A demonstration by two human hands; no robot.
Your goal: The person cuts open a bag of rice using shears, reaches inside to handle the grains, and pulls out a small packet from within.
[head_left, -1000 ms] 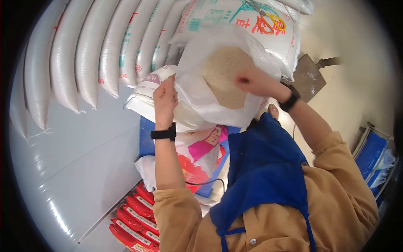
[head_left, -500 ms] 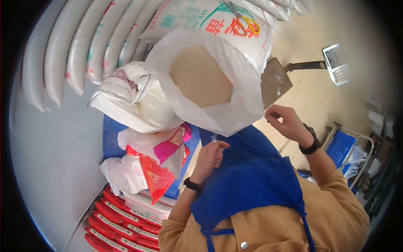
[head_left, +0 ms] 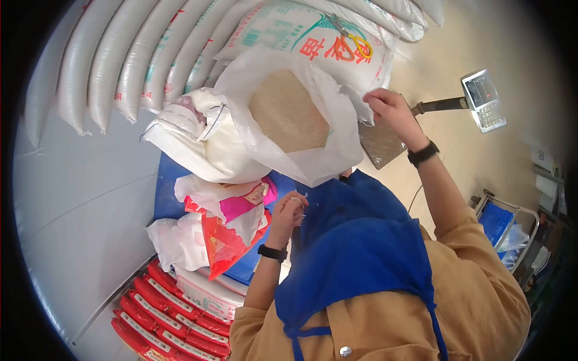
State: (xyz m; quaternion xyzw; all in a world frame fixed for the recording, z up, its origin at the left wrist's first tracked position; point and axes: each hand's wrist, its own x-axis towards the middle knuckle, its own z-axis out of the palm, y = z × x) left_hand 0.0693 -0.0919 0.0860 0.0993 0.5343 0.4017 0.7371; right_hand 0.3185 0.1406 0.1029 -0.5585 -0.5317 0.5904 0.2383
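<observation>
A large white sack [head_left: 301, 165] stands wide open, filled with pale grains [head_left: 288, 111]. My right hand [head_left: 394, 117] is closed at the sack's right side, its thumb and fingers pinched at a translucent flap that appears to be part of the rim. In front of the sack, my left hand [head_left: 289, 210] is curled closed near the blue apron [head_left: 355, 240]. Small whitish, see-through bits show at its fingers, too little to name. Left of the sack leans a folded white bag [head_left: 208, 141].
Scissors [head_left: 349, 45] with orange and yellow handles lie on a printed sack [head_left: 283, 30]. A scale display [head_left: 484, 99] stands beyond the metal platform [head_left: 382, 144]. Stacked white sacks [head_left: 105, 78], crumpled wrappers [head_left: 226, 231], red packets [head_left: 162, 319] and a trolley [head_left: 506, 222] surround me.
My right hand has moved up and forward to the sack's right rim. My left hand has drawn slightly back and left. The camera view has shifted a little.
</observation>
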